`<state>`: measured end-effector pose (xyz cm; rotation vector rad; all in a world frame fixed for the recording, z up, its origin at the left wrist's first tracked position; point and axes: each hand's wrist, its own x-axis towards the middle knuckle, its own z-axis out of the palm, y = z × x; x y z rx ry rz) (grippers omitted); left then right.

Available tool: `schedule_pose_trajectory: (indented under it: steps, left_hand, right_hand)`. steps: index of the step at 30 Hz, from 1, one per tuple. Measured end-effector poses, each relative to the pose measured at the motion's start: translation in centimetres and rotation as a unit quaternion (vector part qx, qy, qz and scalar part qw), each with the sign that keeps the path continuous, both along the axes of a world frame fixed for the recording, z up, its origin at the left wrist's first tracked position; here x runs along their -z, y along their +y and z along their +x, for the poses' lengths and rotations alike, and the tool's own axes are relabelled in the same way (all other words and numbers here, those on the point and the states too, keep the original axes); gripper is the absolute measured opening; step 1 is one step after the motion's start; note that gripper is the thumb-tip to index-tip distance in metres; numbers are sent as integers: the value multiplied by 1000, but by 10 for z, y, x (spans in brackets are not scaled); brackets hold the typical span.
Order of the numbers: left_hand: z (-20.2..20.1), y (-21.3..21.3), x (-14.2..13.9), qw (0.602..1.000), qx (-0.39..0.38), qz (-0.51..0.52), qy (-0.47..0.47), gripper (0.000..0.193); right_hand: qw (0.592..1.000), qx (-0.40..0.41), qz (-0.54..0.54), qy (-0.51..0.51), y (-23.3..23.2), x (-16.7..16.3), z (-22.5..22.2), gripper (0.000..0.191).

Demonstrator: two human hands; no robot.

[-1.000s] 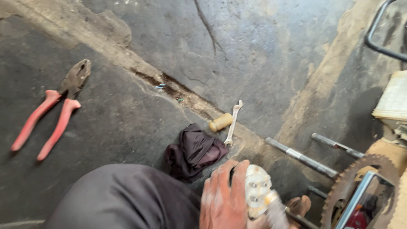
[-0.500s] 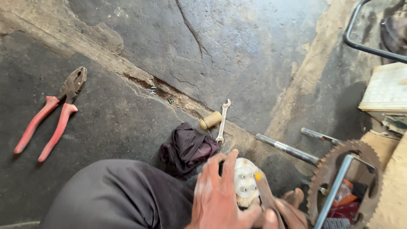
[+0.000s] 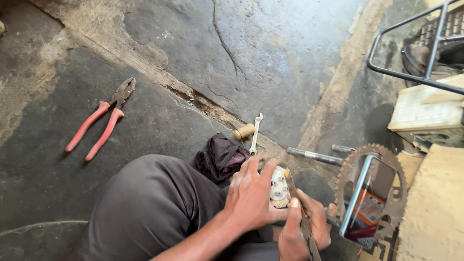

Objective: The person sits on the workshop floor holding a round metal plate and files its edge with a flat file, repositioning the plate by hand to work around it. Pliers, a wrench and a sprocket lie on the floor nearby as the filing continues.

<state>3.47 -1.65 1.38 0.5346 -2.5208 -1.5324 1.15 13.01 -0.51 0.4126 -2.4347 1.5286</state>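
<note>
My left hand (image 3: pixel 252 197) grips a pale round metal part (image 3: pixel 279 186) with small bolts on its face, held over my knee. My right hand (image 3: pixel 302 227) is closed around a long flat rusty tool (image 3: pixel 298 212) whose tip rests against that part. Just beyond my hands a dark rag (image 3: pixel 221 157), a small spanner (image 3: pixel 254 134) and a short tan cylinder (image 3: pixel 244 131) lie on the floor.
Red-handled pliers (image 3: pixel 99 123) lie on the dark concrete floor at the left. A rusty toothed sprocket (image 3: pixel 369 186), a metal rod (image 3: pixel 314 156) and a chrome frame (image 3: pixel 360 198) sit at the right, with wooden boards (image 3: pixel 425 113) and a black tube rack (image 3: pixel 411 48) behind.
The view has swung so my hands sit higher in the picture. My right hand has come into sight, and the flat tool now rests against the round part.
</note>
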Motion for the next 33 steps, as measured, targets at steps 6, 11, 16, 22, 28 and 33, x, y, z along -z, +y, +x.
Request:
schedule_pose_trajectory:
  steps: [6, 11, 16, 22, 28, 33]
  left_hand:
    - [1, -6, 10, 996, 73, 51, 5, 107]
    - [2, -10, 10, 997, 56, 36, -26, 103]
    - [-2, -7, 10, 1000, 0, 3, 4, 100]
    - [0, 2, 19, 1000, -22, 8, 11, 93]
    - [-2, 12, 32, 994, -84, -1, 69, 65]
    - [-3, 13, 36, 992, -88, 20, 91, 66]
  right_hand:
    - [998, -1, -61, -23, -3, 4, -2, 23]
    - [999, 15, -38, -2, -7, -2, -2, 25]
    - [998, 50, 19, 46, -12, -11, 7, 23]
    - [957, 64, 228, 170, -21, -18, 17, 17]
    - [984, 26, 118, 134, -29, -11, 25, 18]
    - [995, 24, 41, 92, -32, 6, 22, 18]
